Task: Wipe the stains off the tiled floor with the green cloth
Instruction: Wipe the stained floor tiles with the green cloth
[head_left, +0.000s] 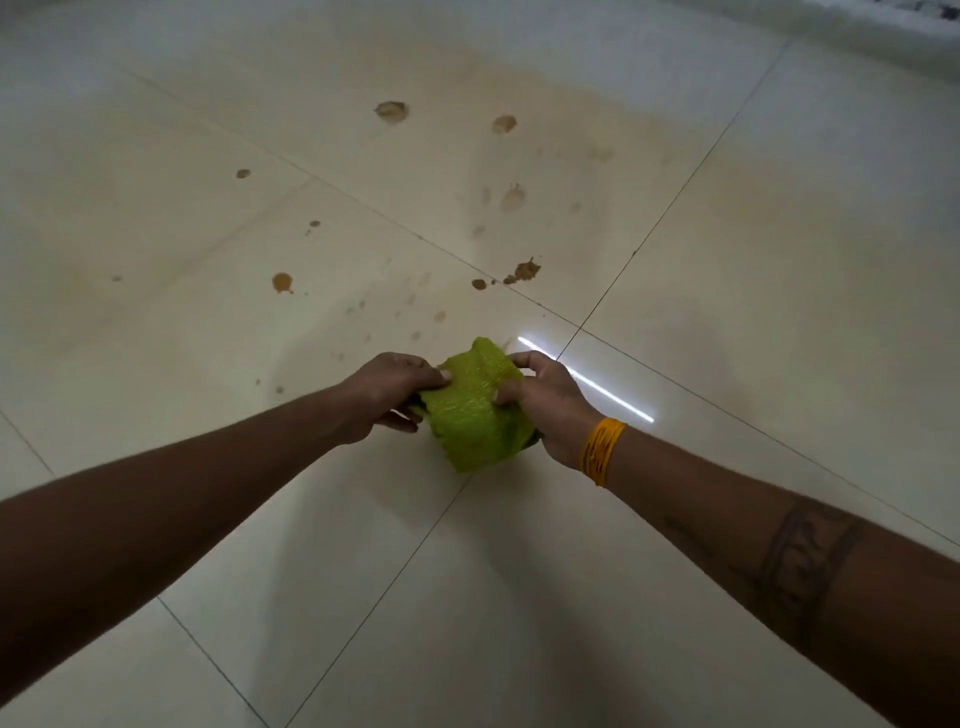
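Head view: no container shows here; the scene is a pale tiled floor (727, 291) with dark grout lines crossing it. Both arms reach forward from the bottom corners, and the two hands meet over the middle of the frame. Between them is the green cloth (475, 410), bunched and partly folded, with a ribbed texture. The left hand (387, 395) pinches the cloth's left edge, thumb on top and fingers curled beneath. The right hand (545, 402) grips the right edge, fingers curled round the fabric; an orange band (602, 451) sits on its wrist, and a dark tattoo band (802, 561) circles the forearm further back. The cloth is thus clamped at both sides, stretched between the hands, which are near each other but do not touch. Whether the cloth's lower end touches the floor cannot be told.

Brown stains (522, 271) lie scattered on the tiles beyond the hands, the nearest just past the cloth, others well farther off, with a faint brownish smear (550, 88) at the far side. A bright streak of reflected light (587, 379) lies on the floor just beside the right hand.
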